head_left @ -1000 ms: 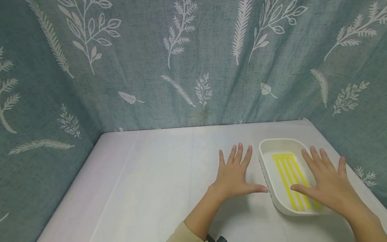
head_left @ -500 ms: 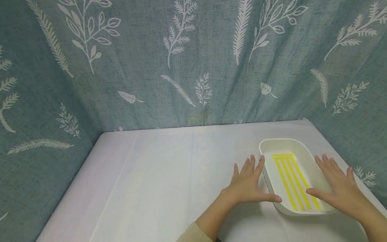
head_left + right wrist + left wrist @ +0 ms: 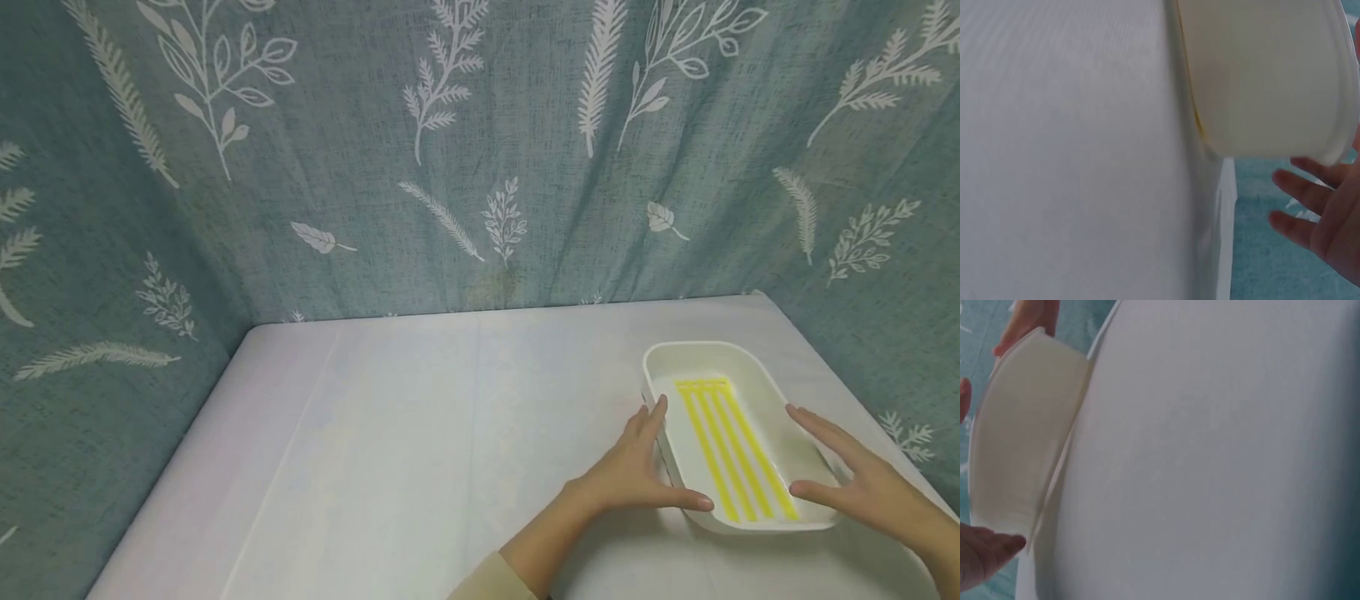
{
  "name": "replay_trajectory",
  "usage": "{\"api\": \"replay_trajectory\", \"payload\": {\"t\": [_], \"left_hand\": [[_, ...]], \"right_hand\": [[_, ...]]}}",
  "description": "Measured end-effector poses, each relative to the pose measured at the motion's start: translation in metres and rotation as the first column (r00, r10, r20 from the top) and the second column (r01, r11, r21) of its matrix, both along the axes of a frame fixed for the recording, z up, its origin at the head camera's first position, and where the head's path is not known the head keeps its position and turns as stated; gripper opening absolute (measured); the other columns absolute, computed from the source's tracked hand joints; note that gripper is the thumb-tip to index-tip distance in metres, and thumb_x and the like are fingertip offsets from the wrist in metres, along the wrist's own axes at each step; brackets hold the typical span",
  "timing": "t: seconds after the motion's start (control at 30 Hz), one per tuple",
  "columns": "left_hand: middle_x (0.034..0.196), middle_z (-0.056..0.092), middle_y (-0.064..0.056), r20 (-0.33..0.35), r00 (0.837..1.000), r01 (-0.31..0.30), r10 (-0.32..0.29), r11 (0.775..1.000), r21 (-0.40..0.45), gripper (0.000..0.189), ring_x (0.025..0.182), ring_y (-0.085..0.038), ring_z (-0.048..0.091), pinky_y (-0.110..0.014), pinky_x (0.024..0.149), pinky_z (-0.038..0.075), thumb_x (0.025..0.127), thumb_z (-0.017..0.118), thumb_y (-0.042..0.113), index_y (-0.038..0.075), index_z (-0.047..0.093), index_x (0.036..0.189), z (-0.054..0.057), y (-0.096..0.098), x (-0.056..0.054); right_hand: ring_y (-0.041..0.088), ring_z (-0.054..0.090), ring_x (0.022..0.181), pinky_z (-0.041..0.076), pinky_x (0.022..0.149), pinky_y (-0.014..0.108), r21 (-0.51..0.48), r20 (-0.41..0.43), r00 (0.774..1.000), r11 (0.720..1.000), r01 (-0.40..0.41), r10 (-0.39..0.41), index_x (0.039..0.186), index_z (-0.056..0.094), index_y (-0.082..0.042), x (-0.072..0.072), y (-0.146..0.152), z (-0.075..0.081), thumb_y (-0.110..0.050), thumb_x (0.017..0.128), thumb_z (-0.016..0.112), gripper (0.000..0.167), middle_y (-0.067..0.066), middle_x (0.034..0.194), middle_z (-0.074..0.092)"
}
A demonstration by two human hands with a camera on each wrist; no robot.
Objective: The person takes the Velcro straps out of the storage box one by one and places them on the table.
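A white, round-cornered plastic tub [image 3: 761, 392] stands on the right part of the table. On its floor lie several long yellow strips [image 3: 708, 451], joined by a crossbar at the far end. Beside the tub's left side is my left hand [image 3: 630, 475], fingertips at the rim and thumb stretched along the near left corner. My right hand [image 3: 862, 479] reaches over the right rim, thumb above the inside, fingers extended. The left wrist view shows the tub's outer wall [image 3: 1029, 431] between both hands. In the right wrist view, my right fingers [image 3: 1300, 190] are spread near the tub's end.
A white cloth [image 3: 375, 433] covers the table. Blue-green curtains [image 3: 525, 108] with white leaf prints hang behind it and along both sides. The table's right edge [image 3: 832, 371] runs close to the tub.
Both hands have come lower and moved right, to the tub's two sides. Their spread fingers have drawn closer together. The tub has stayed in place.
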State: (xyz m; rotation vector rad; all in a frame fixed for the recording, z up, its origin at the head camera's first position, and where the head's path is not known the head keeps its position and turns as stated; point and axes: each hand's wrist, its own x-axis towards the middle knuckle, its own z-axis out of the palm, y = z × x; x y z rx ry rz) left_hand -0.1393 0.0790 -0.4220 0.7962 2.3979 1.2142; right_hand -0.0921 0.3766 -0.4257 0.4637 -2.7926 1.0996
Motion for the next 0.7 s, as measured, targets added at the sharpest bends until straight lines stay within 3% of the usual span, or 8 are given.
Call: {"api": "replay_trajectory", "payload": {"t": [0.07, 0.17, 0.23, 0.3, 0.43, 0.5, 0.6, 0.7], "left_hand": [[0.158, 0.009, -0.002, 0.012, 1.0, -0.001, 0.001, 1.0, 0.017, 0.116, 0.145, -0.017, 0.012, -0.042, 0.105, 0.038, 0.07, 0.081, 0.045, 0.032, 0.0, 0.152, -0.001, 0.004, 0.001], [0.158, 0.011, -0.001, 0.022, 1.0, -0.011, 0.01, 1.0, 0.03, 0.116, 0.144, -0.015, 0.015, -0.039, 0.105, 0.039, 0.069, 0.082, 0.044, 0.027, 0.004, 0.153, -0.003, 0.008, 0.002], [0.157, 0.013, 0.001, 0.033, 0.999, -0.026, 0.024, 0.999, 0.041, 0.115, 0.144, -0.014, 0.016, -0.038, 0.105, 0.039, 0.068, 0.082, 0.043, 0.025, 0.006, 0.153, -0.004, 0.01, 0.003], [0.157, 0.014, 0.001, 0.04, 0.999, -0.037, 0.035, 0.998, 0.055, 0.115, 0.143, -0.015, 0.017, -0.038, 0.105, 0.039, 0.068, 0.083, 0.042, 0.024, 0.008, 0.153, -0.004, 0.011, 0.003], [0.156, 0.018, 0.0, 0.064, 0.997, -0.05, 0.043, 0.991, 0.123, 0.113, 0.142, -0.015, 0.021, -0.037, 0.106, 0.037, 0.067, 0.085, 0.036, 0.021, 0.013, 0.153, -0.008, 0.013, 0.002], [0.155, 0.019, 0.002, 0.082, 0.996, -0.055, 0.042, 0.985, 0.164, 0.112, 0.142, -0.014, 0.021, -0.036, 0.107, 0.036, 0.067, 0.086, 0.032, 0.02, 0.015, 0.153, -0.01, 0.012, 0.0], [0.154, 0.022, 0.005, 0.102, 0.994, -0.068, 0.046, 0.973, 0.219, 0.108, 0.142, -0.013, 0.023, -0.036, 0.109, 0.033, 0.066, 0.086, 0.028, 0.02, 0.02, 0.152, -0.013, 0.011, -0.002], [0.153, 0.025, 0.008, 0.108, 0.993, -0.073, 0.046, 0.962, 0.263, 0.106, 0.141, -0.012, 0.024, -0.036, 0.11, 0.032, 0.066, 0.086, 0.025, 0.022, 0.023, 0.151, -0.016, 0.009, -0.003]], "right_hand": [[-0.026, 0.01, 0.121, 0.008, 0.118, 0.032, -0.018, 0.021, 1.0, 1.0, -0.012, 0.012, 0.153, 0.014, -0.013, 0.0, 0.004, -0.002, 0.001, 0.08, 0.069, 0.092, -0.03, 0.146, 0.009], [-0.015, 0.036, 0.122, 0.04, 0.095, 0.012, -0.032, 0.129, 0.991, 0.999, -0.02, 0.024, 0.153, 0.01, -0.016, 0.0, 0.01, -0.003, 0.0, 0.086, 0.065, 0.088, -0.04, 0.135, 0.011], [-0.01, 0.052, 0.109, 0.053, 0.078, 0.022, -0.043, 0.196, 0.98, 0.999, -0.016, 0.024, 0.153, 0.01, -0.019, 0.0, 0.013, -0.003, -0.003, 0.088, 0.064, 0.086, -0.042, 0.131, 0.012], [-0.014, 0.052, 0.099, 0.055, 0.064, 0.026, -0.053, 0.232, 0.972, 0.998, -0.016, 0.028, 0.153, 0.01, -0.019, -0.001, 0.015, -0.004, -0.003, 0.088, 0.064, 0.086, -0.043, 0.128, 0.013], [-0.024, 0.036, 0.107, 0.054, 0.066, 0.021, -0.141, 0.228, 0.971, 0.989, -0.039, 0.07, 0.153, 0.012, -0.018, -0.003, 0.021, -0.01, 0.003, 0.086, 0.064, 0.088, -0.041, 0.132, 0.017], [-0.023, 0.037, 0.109, 0.055, 0.068, 0.023, -0.209, 0.236, 0.966, 0.976, -0.06, 0.11, 0.153, 0.012, -0.017, -0.004, 0.024, -0.014, 0.007, 0.085, 0.063, 0.089, -0.039, 0.133, 0.019], [-0.018, 0.042, 0.113, 0.057, 0.072, 0.027, -0.358, 0.253, 0.942, 0.926, -0.121, 0.221, 0.153, 0.011, -0.017, -0.006, 0.029, -0.018, 0.01, 0.086, 0.059, 0.087, -0.035, 0.138, 0.021], [-0.011, 0.044, 0.119, 0.056, 0.078, 0.03, -0.524, 0.249, 0.904, 0.833, -0.176, 0.348, 0.153, 0.013, -0.02, -0.007, 0.034, -0.023, 0.008, 0.089, 0.057, 0.082, -0.03, 0.143, 0.026]]}}
